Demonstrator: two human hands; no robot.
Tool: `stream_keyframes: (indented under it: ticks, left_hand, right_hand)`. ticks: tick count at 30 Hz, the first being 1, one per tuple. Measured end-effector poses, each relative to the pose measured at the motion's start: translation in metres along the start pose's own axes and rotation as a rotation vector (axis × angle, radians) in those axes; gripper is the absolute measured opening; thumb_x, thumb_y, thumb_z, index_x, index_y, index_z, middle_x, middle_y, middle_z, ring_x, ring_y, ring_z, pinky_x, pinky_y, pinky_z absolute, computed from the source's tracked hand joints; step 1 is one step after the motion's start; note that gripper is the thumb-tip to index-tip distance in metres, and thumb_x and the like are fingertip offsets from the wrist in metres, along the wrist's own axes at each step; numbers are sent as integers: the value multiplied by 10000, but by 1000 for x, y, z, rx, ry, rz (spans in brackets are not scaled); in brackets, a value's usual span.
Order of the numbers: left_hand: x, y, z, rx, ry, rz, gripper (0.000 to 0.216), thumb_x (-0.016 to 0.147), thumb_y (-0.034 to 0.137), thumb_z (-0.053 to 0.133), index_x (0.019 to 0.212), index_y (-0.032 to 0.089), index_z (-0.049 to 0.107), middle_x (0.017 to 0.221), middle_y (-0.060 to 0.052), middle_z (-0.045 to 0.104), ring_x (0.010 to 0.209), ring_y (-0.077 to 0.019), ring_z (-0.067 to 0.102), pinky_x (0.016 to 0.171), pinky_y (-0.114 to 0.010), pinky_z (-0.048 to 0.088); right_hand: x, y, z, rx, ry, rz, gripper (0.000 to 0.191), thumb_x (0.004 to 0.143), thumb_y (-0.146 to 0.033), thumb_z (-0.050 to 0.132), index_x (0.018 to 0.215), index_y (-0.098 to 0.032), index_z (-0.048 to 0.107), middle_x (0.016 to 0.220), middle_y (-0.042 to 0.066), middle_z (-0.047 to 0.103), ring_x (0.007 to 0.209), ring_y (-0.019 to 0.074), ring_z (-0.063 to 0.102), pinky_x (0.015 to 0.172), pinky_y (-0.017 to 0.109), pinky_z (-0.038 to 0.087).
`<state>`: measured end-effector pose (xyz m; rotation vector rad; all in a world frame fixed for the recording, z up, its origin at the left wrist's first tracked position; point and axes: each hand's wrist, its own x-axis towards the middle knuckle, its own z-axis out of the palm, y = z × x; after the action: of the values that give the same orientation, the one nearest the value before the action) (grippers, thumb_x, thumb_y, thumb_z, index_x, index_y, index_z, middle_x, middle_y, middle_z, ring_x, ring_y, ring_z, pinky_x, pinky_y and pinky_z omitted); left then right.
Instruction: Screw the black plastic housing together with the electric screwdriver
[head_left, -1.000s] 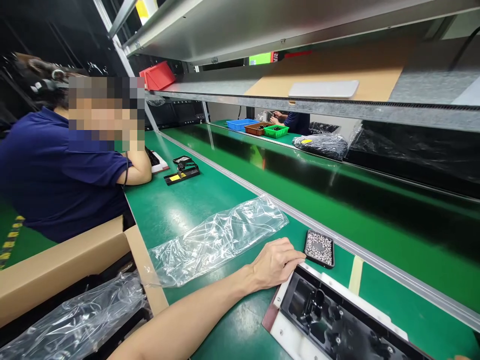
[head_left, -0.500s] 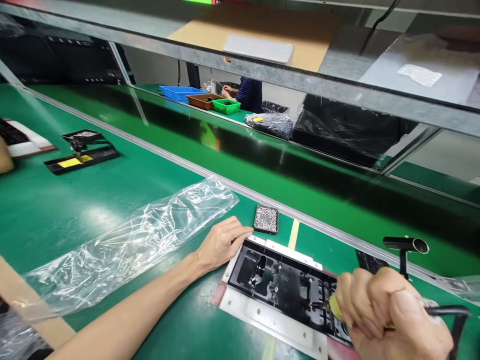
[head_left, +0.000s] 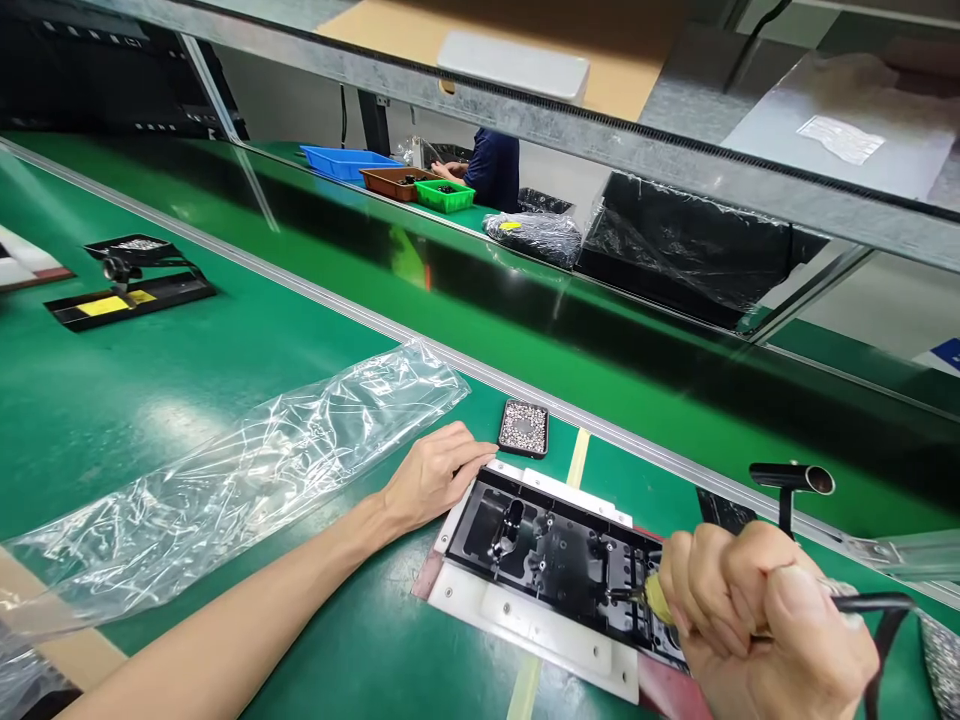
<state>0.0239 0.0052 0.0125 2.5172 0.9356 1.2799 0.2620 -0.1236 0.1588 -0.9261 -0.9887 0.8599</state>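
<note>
My right hand (head_left: pixel 765 620) is wrapped around a corded electric screwdriver (head_left: pixel 657 598) with a yellow nose. Its bit points down into a long black plastic housing (head_left: pixel 570 570), at the housing's right part. That housing lies open side up in a white fixture (head_left: pixel 517 610) on a reddish base. With fingers curled together, my left hand (head_left: pixel 431 475) grips the fixture's far left corner. Just beyond those fingertips sits a small black tray of screws (head_left: pixel 523 428). Where the bit meets the housing is too small to make out clearly.
A clear plastic bag (head_left: pixel 247 490) lies left of my forearm. Behind my right hand stands a black holder with a tube (head_left: pixel 791 478). Further left is a black stand with yellow pieces (head_left: pixel 127 290). A metal shelf (head_left: pixel 525 105) crosses above; beyond, a person works near bins (head_left: pixel 442 195).
The view has shifted slightly, so the bench things appear a little further left and higher. Both hands keep their places on the fixture and screwdriver.
</note>
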Motion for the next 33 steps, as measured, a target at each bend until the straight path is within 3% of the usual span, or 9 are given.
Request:
stream_keyframes:
  ticks: [9, 33]
  left_hand:
    - [-3, -2, 0, -30, -12, -30, 207, 1084, 227, 560, 1155, 188, 751, 910, -43, 739, 802, -171, 617, 727, -328, 553]
    - [0, 0, -1, -7, -11, -11, 215, 1087, 215, 540, 1150, 185, 744, 866, -40, 719, 791, -170, 625, 704, -313, 554]
  right_hand:
    - [-1, 2, -1, 4, -13, 7, 536, 929, -456, 669, 551, -204, 384, 438, -49, 265, 387, 107, 267, 358, 216, 265]
    - [-2, 4, -1, 2, -7, -23, 521, 950, -423, 647, 566, -204, 372, 460, -46, 294, 403, 103, 267, 371, 208, 267]
